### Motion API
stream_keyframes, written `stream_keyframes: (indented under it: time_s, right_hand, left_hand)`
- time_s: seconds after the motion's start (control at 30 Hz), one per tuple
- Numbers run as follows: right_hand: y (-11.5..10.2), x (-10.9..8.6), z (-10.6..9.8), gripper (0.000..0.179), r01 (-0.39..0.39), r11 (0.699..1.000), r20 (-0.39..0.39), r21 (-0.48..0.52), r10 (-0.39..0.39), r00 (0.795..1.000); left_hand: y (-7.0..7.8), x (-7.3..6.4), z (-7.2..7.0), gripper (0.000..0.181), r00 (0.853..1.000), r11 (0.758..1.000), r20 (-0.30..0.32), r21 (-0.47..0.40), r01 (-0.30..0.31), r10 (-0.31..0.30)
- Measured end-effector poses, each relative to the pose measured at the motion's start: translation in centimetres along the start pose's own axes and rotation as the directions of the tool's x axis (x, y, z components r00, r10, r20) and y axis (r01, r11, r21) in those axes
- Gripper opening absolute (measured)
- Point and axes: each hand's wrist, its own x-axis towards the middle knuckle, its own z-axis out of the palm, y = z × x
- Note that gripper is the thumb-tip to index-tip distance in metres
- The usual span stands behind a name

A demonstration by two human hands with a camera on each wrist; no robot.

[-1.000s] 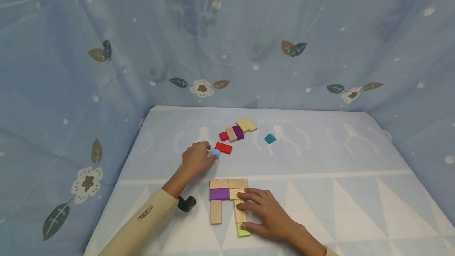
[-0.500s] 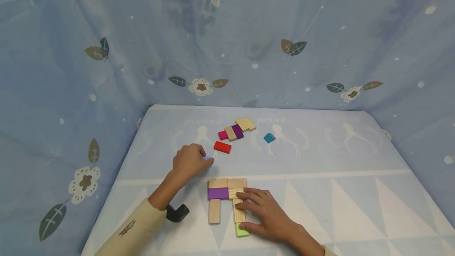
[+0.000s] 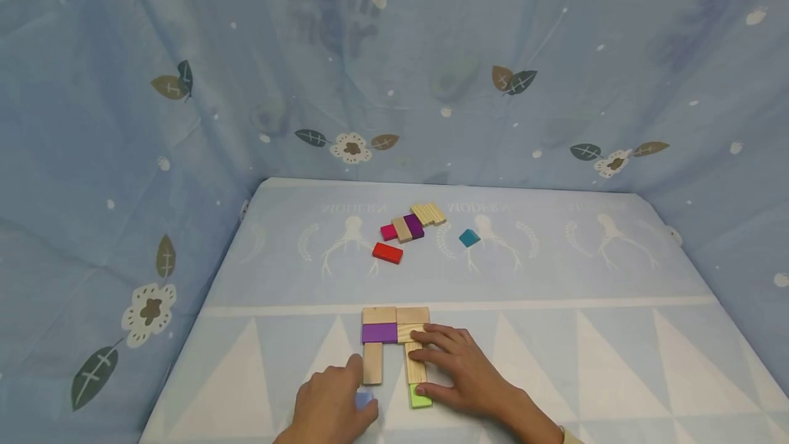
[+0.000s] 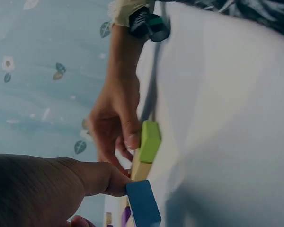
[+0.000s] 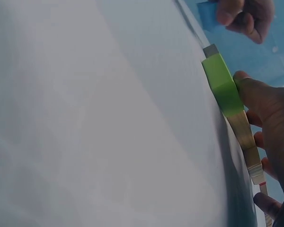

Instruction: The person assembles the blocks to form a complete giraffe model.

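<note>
My left hand (image 3: 329, 403) pinches a small blue block (image 4: 143, 204) between thumb and fingers, just below the left plain wooden block (image 3: 372, 363) of a flat block layout. My right hand (image 3: 465, 372) rests along the layout's right side. Its thumb touches the lime-green block (image 3: 420, 396), and its fingertips lie on the right upright wooden block (image 3: 416, 364) and the wooden block (image 3: 409, 333) above that. A purple block (image 3: 379, 333) sits beside these, under two plain blocks (image 3: 396, 315) forming the top row.
Farther back lie a red block (image 3: 387, 253), a pink block (image 3: 388, 232), a plain block (image 3: 403, 229), a dark purple block (image 3: 414, 225) and several thin wooden pieces (image 3: 428, 214). A teal block (image 3: 469, 238) lies right of them. Patterned blue cloth (image 3: 394, 74) hangs behind the table.
My left hand has carried the blue block from beside the red block toward me, down to the lower left of the layout. My right hand has stayed in place.
</note>
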Motion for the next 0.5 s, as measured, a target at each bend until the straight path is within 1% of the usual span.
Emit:
stream_keyframes:
  time_s: [0.07, 0.2, 0.37, 0.5]
  right_hand:
    - [0.0, 0.0, 0.0, 0.042, 0.005, 1.000, -0.009, 0.004, -0.005, 1.000]
    - [0.0, -0.1, 0.1, 0.042, 0.019, 1.000, -0.023, 0.007, -0.019, 1.000]
    - [0.1, -0.2, 0.2, 0.042, 0.021, 1.000, -0.026, 0.006, -0.021, 0.999]
    - [0.1, -0.2, 0.1, 0.042, 0.015, 1.000, -0.020, 0.007, -0.015, 1.000]
  left_hand:
    - [0.2, -0.1, 0.7, 0.043, 1.000, 1.000, 0.005, 0.026, 0.012, -0.012]
    - [0.4, -0.1, 1.7, 0.047, 0.999, 0.997, -0.019, 0.067, 0.027, -0.026]
    - [0.7, 0.1, 2.3, 0.049, 0.998, 0.995, -0.053, 0.091, 0.036, -0.032]
    - [0.8, 0.2, 2.5, 0.051, 0.996, 0.994, -0.085, 0.106, 0.026, -0.017]
